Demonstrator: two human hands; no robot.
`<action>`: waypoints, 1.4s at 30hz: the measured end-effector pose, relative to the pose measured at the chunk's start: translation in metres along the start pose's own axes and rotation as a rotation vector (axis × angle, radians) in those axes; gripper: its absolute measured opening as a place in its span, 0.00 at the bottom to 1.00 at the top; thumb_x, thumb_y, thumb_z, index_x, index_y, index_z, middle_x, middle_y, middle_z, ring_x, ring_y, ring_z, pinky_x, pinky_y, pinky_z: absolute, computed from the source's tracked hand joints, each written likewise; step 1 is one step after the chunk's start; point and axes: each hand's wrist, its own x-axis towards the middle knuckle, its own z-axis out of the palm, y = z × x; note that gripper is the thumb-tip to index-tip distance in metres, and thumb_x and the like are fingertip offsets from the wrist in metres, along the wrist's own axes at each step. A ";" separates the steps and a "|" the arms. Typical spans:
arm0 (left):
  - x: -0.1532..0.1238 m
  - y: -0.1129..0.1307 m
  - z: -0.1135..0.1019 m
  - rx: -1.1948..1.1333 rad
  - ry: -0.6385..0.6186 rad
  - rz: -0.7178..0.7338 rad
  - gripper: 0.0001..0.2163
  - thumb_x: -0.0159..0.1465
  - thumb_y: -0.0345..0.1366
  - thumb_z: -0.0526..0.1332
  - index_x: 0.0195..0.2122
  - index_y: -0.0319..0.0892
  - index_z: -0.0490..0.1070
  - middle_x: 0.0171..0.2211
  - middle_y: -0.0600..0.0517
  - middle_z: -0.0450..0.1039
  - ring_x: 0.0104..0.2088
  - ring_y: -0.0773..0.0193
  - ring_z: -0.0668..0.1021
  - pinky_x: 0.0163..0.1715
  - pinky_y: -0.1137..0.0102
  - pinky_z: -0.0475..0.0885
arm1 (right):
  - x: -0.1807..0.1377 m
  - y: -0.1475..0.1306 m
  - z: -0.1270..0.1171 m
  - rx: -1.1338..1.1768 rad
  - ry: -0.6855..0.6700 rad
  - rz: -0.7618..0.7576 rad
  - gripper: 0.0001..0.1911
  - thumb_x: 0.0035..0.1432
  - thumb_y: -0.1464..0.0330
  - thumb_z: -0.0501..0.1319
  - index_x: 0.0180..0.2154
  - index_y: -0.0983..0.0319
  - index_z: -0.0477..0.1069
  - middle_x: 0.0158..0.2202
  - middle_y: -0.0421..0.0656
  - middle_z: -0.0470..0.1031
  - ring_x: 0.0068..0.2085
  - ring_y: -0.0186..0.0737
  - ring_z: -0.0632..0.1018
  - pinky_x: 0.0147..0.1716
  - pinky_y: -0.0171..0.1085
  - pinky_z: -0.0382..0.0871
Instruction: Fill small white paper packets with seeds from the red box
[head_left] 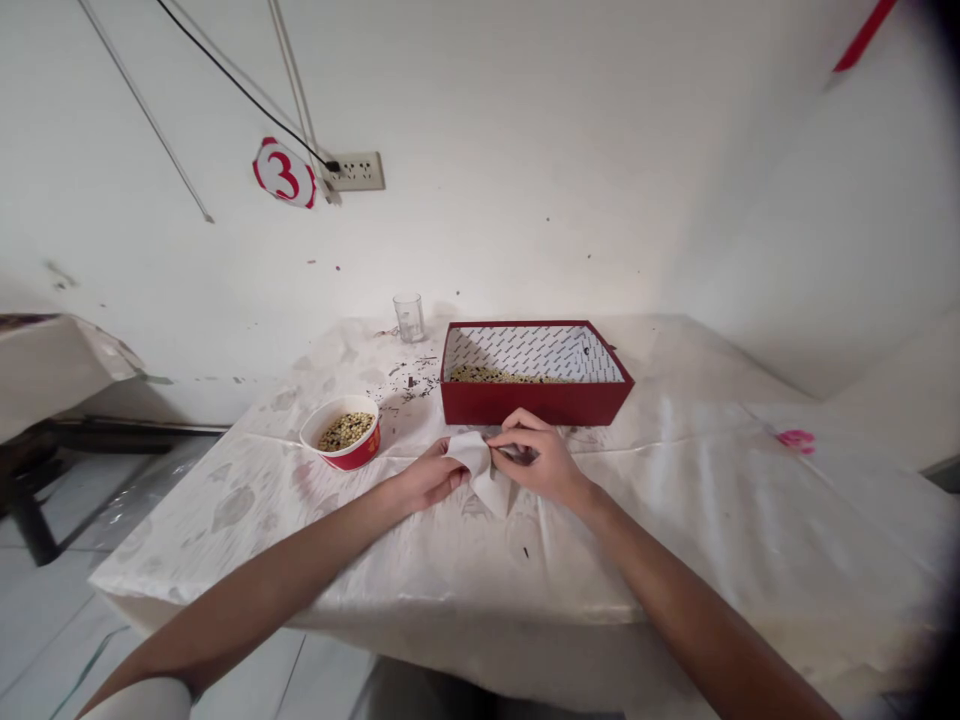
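Note:
Between my hands, above the near side of the table, is a folded or curled piece of white paper; it may be a tissue. My left hand holds it from the left with closed fingers. My right hand pinches at its upper right edge, thumb and index finger close together. Whether a tiny item sits in that pinch is too small to tell. Just beyond the hands stands a dark red open box with a printed white lining, grains and dark bits on its bottom. A red and white bowl of mixed grains stands left of my left hand.
A clear glass stands near the wall. Dark scraps lie scattered between bowl and box. A pale patterned cloth covers the table. On the wall are a power socket with a black plug and a number 3 sign.

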 end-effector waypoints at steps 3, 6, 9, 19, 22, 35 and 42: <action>0.000 0.000 -0.001 -0.021 0.006 0.005 0.15 0.47 0.30 0.79 0.35 0.37 0.81 0.35 0.47 0.81 0.35 0.65 0.79 0.41 0.72 0.73 | 0.000 0.001 0.000 -0.009 0.001 -0.005 0.08 0.63 0.69 0.66 0.43 0.55 0.83 0.39 0.43 0.73 0.33 0.33 0.74 0.27 0.34 0.68; -0.001 0.001 -0.001 -0.022 0.004 0.003 0.15 0.47 0.29 0.79 0.35 0.37 0.81 0.34 0.47 0.82 0.35 0.64 0.80 0.41 0.72 0.74 | -0.001 0.004 0.001 -0.027 -0.012 -0.008 0.08 0.64 0.69 0.66 0.43 0.56 0.83 0.38 0.42 0.74 0.32 0.33 0.74 0.28 0.34 0.68; -0.003 0.004 0.000 -0.040 -0.032 -0.010 0.16 0.49 0.30 0.78 0.39 0.38 0.81 0.37 0.45 0.83 0.40 0.60 0.82 0.43 0.70 0.74 | -0.002 0.004 0.001 -0.029 -0.018 -0.009 0.08 0.65 0.68 0.65 0.45 0.56 0.83 0.38 0.42 0.75 0.30 0.33 0.73 0.28 0.35 0.67; -0.007 0.004 0.008 -0.097 -0.131 -0.045 0.18 0.57 0.31 0.74 0.49 0.40 0.79 0.45 0.43 0.83 0.48 0.56 0.82 0.52 0.65 0.74 | 0.002 -0.007 0.000 0.040 0.102 0.065 0.07 0.64 0.65 0.67 0.42 0.53 0.84 0.38 0.42 0.68 0.31 0.34 0.69 0.29 0.37 0.65; -0.008 0.004 0.007 -0.104 -0.150 -0.057 0.18 0.58 0.33 0.74 0.50 0.40 0.79 0.46 0.43 0.83 0.47 0.56 0.83 0.52 0.65 0.74 | 0.002 -0.003 0.001 0.132 0.096 0.153 0.06 0.62 0.62 0.70 0.39 0.54 0.85 0.37 0.41 0.68 0.31 0.33 0.68 0.30 0.38 0.65; -0.005 0.000 0.004 -0.102 -0.016 -0.041 0.15 0.48 0.29 0.79 0.37 0.38 0.80 0.39 0.44 0.84 0.39 0.58 0.83 0.43 0.68 0.75 | -0.005 -0.003 0.006 0.103 0.057 0.103 0.08 0.63 0.64 0.68 0.44 0.52 0.85 0.42 0.44 0.70 0.38 0.38 0.74 0.28 0.36 0.69; 0.001 -0.004 -0.001 -0.098 -0.057 -0.024 0.13 0.51 0.31 0.77 0.37 0.37 0.81 0.39 0.43 0.84 0.41 0.57 0.83 0.44 0.68 0.74 | -0.005 -0.008 0.009 0.041 0.090 -0.045 0.12 0.66 0.68 0.66 0.48 0.51 0.84 0.42 0.44 0.70 0.43 0.40 0.76 0.41 0.42 0.75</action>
